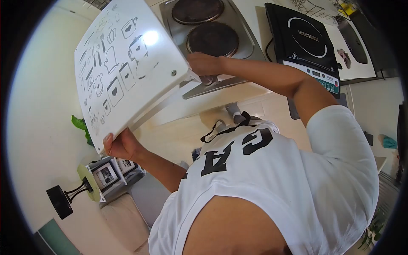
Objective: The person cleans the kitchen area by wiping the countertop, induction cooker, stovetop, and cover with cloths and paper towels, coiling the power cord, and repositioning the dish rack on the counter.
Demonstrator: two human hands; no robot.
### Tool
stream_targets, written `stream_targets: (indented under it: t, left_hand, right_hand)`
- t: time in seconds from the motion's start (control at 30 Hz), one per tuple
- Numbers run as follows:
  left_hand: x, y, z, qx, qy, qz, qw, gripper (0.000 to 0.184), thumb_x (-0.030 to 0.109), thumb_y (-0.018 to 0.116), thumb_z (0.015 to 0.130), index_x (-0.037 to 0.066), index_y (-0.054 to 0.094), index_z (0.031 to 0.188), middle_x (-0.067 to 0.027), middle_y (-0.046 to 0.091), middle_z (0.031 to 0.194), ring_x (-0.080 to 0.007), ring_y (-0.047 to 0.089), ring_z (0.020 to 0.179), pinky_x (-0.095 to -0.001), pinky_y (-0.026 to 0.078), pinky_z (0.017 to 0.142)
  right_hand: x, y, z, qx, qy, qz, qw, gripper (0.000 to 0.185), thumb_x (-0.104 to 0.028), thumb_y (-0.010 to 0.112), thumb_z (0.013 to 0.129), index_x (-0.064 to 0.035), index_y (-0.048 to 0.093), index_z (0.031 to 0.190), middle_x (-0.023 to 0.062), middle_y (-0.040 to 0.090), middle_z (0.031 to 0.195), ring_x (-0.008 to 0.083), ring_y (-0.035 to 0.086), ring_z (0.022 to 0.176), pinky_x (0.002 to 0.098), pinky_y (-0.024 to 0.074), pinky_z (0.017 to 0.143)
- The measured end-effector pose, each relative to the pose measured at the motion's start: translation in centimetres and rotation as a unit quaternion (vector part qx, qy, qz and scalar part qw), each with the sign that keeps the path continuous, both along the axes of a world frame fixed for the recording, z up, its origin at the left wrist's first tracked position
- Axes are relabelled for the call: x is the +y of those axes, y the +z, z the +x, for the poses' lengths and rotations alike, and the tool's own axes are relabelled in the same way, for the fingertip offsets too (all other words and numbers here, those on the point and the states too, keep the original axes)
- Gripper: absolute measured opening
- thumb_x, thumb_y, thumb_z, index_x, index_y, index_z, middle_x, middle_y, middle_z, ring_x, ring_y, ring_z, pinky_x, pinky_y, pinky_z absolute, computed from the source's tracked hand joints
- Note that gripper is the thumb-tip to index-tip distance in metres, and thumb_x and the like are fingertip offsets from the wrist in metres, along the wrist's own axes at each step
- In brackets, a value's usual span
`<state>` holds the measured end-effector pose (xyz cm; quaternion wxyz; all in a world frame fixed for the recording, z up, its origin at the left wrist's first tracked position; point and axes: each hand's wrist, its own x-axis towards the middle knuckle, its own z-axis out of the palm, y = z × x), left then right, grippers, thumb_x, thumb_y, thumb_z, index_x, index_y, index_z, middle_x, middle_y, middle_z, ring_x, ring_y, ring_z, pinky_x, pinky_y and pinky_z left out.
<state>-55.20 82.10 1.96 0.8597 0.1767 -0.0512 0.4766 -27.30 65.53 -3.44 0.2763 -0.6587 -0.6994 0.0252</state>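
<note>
A white panel (pixel 142 91) printed with kitchen utensils and pots is raised and tilted in front of me, left of the stove. My left hand (pixel 123 145) is closed round its lower left corner, thumb on the printed face. At the panel's right corner, near a round metal screw head (pixel 173 73), is my right hand (pixel 206 63). Its fingers are curled against that corner and partly hidden, above the front of the two-plate electric stove (pixel 250 55). A bright light reflection sits on the panel.
A black induction cooker (pixel 307 36) stands right of the stove on the white counter (pixel 259 19). A wire rack (pixel 312 8) is behind it. Lower left are framed photos (pixel 105 175), a black lamp (pixel 59 202) and a beige cushion (pixel 125 221). A green plant (pixel 78 122) shows behind the panel.
</note>
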Motion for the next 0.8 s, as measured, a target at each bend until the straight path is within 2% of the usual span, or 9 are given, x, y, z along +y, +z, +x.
stream_targets:
  t: [0.07, 0.1, 0.2, 0.27, 0.33, 0.47, 0.53, 0.63, 0.8]
  left_hand:
    - [-1.0, 0.8, 0.6, 0.040, 0.034, 0.017, 0.998, 0.080, -0.011, 0.042, 0.053, -0.001, 0.023, 0.130, -0.0192, 0.034, 0.128, -0.0316, 0.032, 0.120, -0.0528, 0.024, 0.100]
    - [-1.0, 0.7, 0.7, 0.036, 0.035, 0.017, 0.999, 0.080, -0.011, 0.042, 0.053, -0.001, 0.023, 0.130, -0.0192, 0.034, 0.128, -0.0316, 0.032, 0.120, -0.0528, 0.024, 0.100]
    - [-0.3, 0.2, 0.4, 0.034, 0.031, 0.003, 0.999, 0.079, -0.011, 0.042, 0.053, 0.000, 0.026, 0.130, -0.0191, 0.036, 0.127, -0.0320, 0.034, 0.119, -0.0525, 0.025, 0.100]
    - [0.6, 0.0, 0.2, -0.013, -0.073, -0.026, 0.997, 0.077, -0.011, 0.042, 0.053, 0.000, 0.029, 0.128, -0.0188, 0.038, 0.125, -0.0319, 0.035, 0.118, -0.0522, 0.027, 0.099]
    - [1.0, 0.0, 0.3, -0.019, -0.077, -0.017, 0.997, 0.076, -0.012, 0.042, 0.053, -0.001, 0.030, 0.127, -0.0190, 0.039, 0.124, -0.0317, 0.036, 0.118, -0.0517, 0.028, 0.098]
    - [0.6, 1.2, 0.4, -0.016, -0.099, -0.007, 0.995, 0.075, -0.013, 0.040, 0.051, -0.003, 0.032, 0.125, -0.0201, 0.042, 0.120, -0.0316, 0.040, 0.115, -0.0498, 0.033, 0.096]
    - [1.1, 1.3, 0.5, -0.046, -0.169, -0.014, 0.984, 0.075, -0.013, 0.041, 0.051, -0.003, 0.033, 0.124, -0.0197, 0.044, 0.118, -0.0315, 0.043, 0.112, -0.0483, 0.035, 0.095]
    - [1.2, 0.9, 2.7, 0.011, -0.174, -0.009, 0.985, 0.070, -0.015, 0.043, 0.053, -0.002, 0.037, 0.122, -0.0179, 0.046, 0.118, -0.0319, 0.043, 0.113, -0.0481, 0.035, 0.096]
    - [-1.5, 0.3, 8.3, 0.008, -0.187, -0.002, 0.982, 0.069, -0.017, 0.045, 0.052, 0.000, 0.041, 0.120, -0.0155, 0.049, 0.116, -0.0286, 0.045, 0.111, -0.0458, 0.038, 0.094]
  right_hand:
    - [-1.2, -0.5, -1.2, 0.139, 0.006, -0.102, 0.985, 0.008, -0.009, 0.053, 0.065, -0.0026, 0.055, 0.069, 0.0127, 0.058, 0.062, 0.0279, 0.058, 0.057, 0.0369, 0.0446, 0.053]
    - [-1.2, -2.0, -2.1, 0.135, 0.006, -0.102, 0.986, 0.008, -0.009, 0.053, 0.065, -0.0026, 0.055, 0.069, 0.0127, 0.058, 0.062, 0.0279, 0.058, 0.057, 0.0369, 0.0446, 0.053]
    - [-1.1, -3.6, -5.0, -0.078, 0.007, 0.143, 0.987, 0.015, -0.013, 0.049, 0.072, 0.0011, 0.051, 0.078, 0.0142, 0.056, 0.068, 0.0272, 0.058, 0.064, 0.0359, 0.0450, 0.059]
    - [-2.1, -2.8, -6.9, -0.023, -0.002, 0.080, 0.997, 0.012, -0.010, 0.049, 0.071, 0.0007, 0.051, 0.076, 0.0134, 0.056, 0.072, 0.0270, 0.058, 0.070, 0.0349, 0.0457, 0.063]
    - [-3.4, -1.3, -9.5, 0.084, -0.012, 0.001, 0.996, 0.006, -0.002, 0.050, 0.066, -0.0004, 0.052, 0.071, 0.0104, 0.056, 0.081, 0.0266, 0.054, 0.083, 0.0354, 0.0456, 0.075]
    - [-6.4, -1.7, -12.0, -0.101, -0.022, 0.064, 0.993, 0.012, 0.000, 0.051, 0.063, -0.0018, 0.058, 0.073, 0.0103, 0.056, 0.090, 0.0262, 0.052, 0.091, 0.0359, 0.0449, 0.077]
    - [-8.5, 0.7, -12.5, 0.006, -0.185, 0.159, 0.970, 0.018, 0.000, 0.053, 0.061, -0.0020, 0.062, 0.076, 0.0113, 0.058, 0.092, 0.0266, 0.054, 0.090, 0.0335, 0.0463, 0.076]
    - [-11.0, 4.8, -8.3, -0.116, -0.408, 0.092, 0.901, 0.014, -0.002, 0.055, 0.065, -0.0011, 0.063, 0.076, 0.0148, 0.059, 0.088, 0.0276, 0.059, 0.082, 0.0335, 0.0496, 0.070]
    - [-12.1, 1.3, -3.4, -0.168, -0.460, -0.026, 0.871, 0.008, -0.004, 0.053, 0.069, 0.0010, 0.059, 0.068, 0.0162, 0.059, 0.079, 0.0281, 0.060, 0.076, 0.0337, 0.0509, 0.064]
